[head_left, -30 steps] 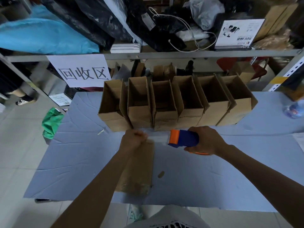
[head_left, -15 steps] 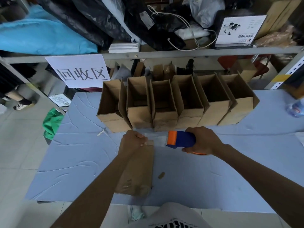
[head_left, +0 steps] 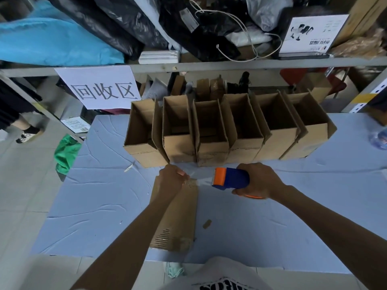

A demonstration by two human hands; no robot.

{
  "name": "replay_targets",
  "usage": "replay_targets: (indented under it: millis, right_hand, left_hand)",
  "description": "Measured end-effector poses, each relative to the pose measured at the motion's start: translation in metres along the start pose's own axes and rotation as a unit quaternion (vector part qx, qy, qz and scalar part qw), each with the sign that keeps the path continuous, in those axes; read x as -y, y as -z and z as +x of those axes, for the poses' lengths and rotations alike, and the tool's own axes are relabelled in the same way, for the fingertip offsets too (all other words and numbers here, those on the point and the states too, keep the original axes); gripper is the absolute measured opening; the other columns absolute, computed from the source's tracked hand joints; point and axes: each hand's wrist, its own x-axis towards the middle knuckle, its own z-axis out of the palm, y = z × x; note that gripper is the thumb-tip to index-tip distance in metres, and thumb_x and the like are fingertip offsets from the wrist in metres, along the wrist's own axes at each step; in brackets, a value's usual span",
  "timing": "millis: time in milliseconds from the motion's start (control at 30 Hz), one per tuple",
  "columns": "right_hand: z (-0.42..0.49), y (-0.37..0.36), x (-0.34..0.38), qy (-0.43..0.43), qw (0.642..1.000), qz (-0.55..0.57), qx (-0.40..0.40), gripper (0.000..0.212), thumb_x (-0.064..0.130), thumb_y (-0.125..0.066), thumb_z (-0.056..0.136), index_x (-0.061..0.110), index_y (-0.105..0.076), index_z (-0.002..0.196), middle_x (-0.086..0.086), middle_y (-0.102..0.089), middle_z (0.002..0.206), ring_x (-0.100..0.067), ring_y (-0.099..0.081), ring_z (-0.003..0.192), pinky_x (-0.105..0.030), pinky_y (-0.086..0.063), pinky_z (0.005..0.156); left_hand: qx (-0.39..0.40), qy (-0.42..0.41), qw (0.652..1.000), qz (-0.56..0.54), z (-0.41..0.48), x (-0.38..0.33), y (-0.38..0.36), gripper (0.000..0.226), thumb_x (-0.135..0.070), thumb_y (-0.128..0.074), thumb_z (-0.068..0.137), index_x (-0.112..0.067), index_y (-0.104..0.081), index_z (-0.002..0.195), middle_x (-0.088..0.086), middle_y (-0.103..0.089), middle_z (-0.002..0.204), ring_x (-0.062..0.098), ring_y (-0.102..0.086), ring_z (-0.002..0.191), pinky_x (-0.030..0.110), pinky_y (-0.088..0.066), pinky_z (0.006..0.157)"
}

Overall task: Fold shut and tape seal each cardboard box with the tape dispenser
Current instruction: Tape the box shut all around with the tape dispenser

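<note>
A closed cardboard box [head_left: 180,214] lies lengthwise on the blue table cloth [head_left: 100,206] in front of me. My left hand [head_left: 170,178] sits at the box's far end and pinches the free end of a clear tape strip [head_left: 202,181]. The strip runs right to the blue and orange tape dispenser [head_left: 230,177], which my right hand [head_left: 259,181] grips by its handle just right of the box. Behind them stands a row of several open cardboard boxes [head_left: 228,130] with flaps up.
A metal shelf [head_left: 209,66] loaded with bags and a white paper sign [head_left: 100,88] rises behind the table. A green cloth [head_left: 66,151] lies on the floor at left, a water bottle [head_left: 380,139] at the right edge. A small cardboard scrap [head_left: 207,223] lies by the box.
Both hands stay almost where they were, with the tape still stretched between them. The camera has shifted slightly.
</note>
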Motion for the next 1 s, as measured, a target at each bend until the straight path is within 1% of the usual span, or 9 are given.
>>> replay_targets:
  millis: [167,267,433,533,600,667,800,933,1000]
  right_hand:
    - [0.003,-0.002,-0.001,-0.003,1.0,-0.001,0.008,0.066,0.05,-0.078,0.07,0.023,-0.049,0.123,0.005,-0.063,0.118,-0.011,-0.056,0.103,-0.021,-0.044,0.084]
    - [0.004,-0.003,-0.002,-0.004,1.0,-0.002,0.009,0.066,0.05,-0.077,0.07,0.023,-0.049,0.123,0.004,-0.063,0.118,-0.012,-0.056,0.104,-0.021,-0.044,0.085]
    - [0.005,-0.006,-0.002,-0.005,1.0,0.0,0.019,0.068,0.05,-0.077,0.07,0.022,-0.048,0.125,0.004,-0.062,0.12,-0.012,-0.056,0.106,-0.021,-0.044,0.084]
    - [0.006,-0.007,-0.001,-0.006,1.0,0.002,0.018,0.067,0.05,-0.077,0.07,0.023,-0.048,0.125,0.004,-0.062,0.119,-0.012,-0.056,0.105,-0.021,-0.044,0.084]
    - [0.006,-0.007,0.001,-0.008,1.0,0.01,0.014,0.067,0.05,-0.077,0.07,0.023,-0.049,0.124,0.003,-0.063,0.118,-0.012,-0.056,0.104,-0.022,-0.045,0.084]
    - [0.005,-0.005,0.002,-0.01,1.0,0.016,0.008,0.067,0.051,-0.077,0.07,0.023,-0.049,0.123,0.003,-0.063,0.118,-0.013,-0.056,0.103,-0.022,-0.045,0.083]
    - [0.005,-0.005,0.002,-0.009,1.0,0.014,0.003,0.067,0.051,-0.077,0.069,0.022,-0.049,0.123,0.003,-0.063,0.118,-0.013,-0.057,0.103,-0.02,-0.043,0.081]
    - [0.006,-0.005,0.004,-0.007,1.0,-0.003,-0.001,0.067,0.051,-0.077,0.07,0.022,-0.049,0.123,0.003,-0.062,0.12,-0.013,-0.056,0.105,-0.019,-0.041,0.081]
    - [0.007,-0.006,0.005,-0.009,1.0,-0.005,0.003,0.067,0.05,-0.077,0.07,0.022,-0.049,0.124,0.002,-0.062,0.12,-0.013,-0.056,0.106,-0.021,-0.043,0.082]
  left_hand:
    - [-0.038,-0.043,0.998,-0.01,-0.005,0.009,-0.003,0.011,-0.02,-0.079,0.075,-0.026,-0.07,0.072,-0.004,-0.071,0.076,0.01,-0.067,0.071,0.033,-0.057,0.078]
    - [-0.038,-0.054,0.998,-0.013,-0.006,0.01,-0.003,0.013,-0.02,-0.08,0.074,-0.028,-0.07,0.073,-0.006,-0.07,0.077,0.007,-0.066,0.071,0.033,-0.057,0.079]
    - [-0.046,-0.074,0.996,0.034,-0.009,0.009,-0.001,0.01,-0.028,-0.079,0.075,-0.026,-0.071,0.08,-0.004,-0.067,0.089,0.009,-0.064,0.079,0.031,-0.055,0.079]
    - [-0.042,-0.054,0.995,0.071,-0.021,0.0,-0.002,0.027,-0.035,-0.076,0.076,-0.022,-0.067,0.098,-0.002,-0.058,0.109,0.015,-0.056,0.1,0.029,-0.048,0.089]
    - [-0.024,-0.039,0.987,0.155,-0.035,-0.008,-0.006,0.052,-0.048,-0.07,0.076,-0.023,-0.053,0.118,-0.002,-0.046,0.12,0.013,-0.042,0.108,0.024,-0.035,0.094]
    - [-0.038,-0.03,0.978,0.202,-0.045,-0.01,-0.014,0.07,-0.056,-0.066,0.076,-0.025,-0.041,0.133,0.0,-0.041,0.131,0.018,-0.036,0.12,0.03,-0.028,0.103]
    - [-0.06,-0.013,0.981,0.184,-0.049,-0.007,-0.019,0.079,-0.051,-0.071,0.072,-0.026,-0.036,0.138,0.003,-0.037,0.137,0.024,-0.031,0.127,0.044,-0.023,0.109]
    - [-0.062,-0.053,0.979,0.185,-0.051,0.001,-0.019,0.085,-0.055,-0.074,0.067,-0.025,-0.037,0.138,0.002,-0.039,0.138,0.023,-0.033,0.128,0.045,-0.021,0.112]
    - [-0.068,-0.061,0.981,0.169,-0.05,0.004,-0.018,0.086,-0.059,-0.068,0.071,-0.021,-0.036,0.141,0.003,-0.042,0.139,0.024,-0.036,0.129,0.045,-0.021,0.114]
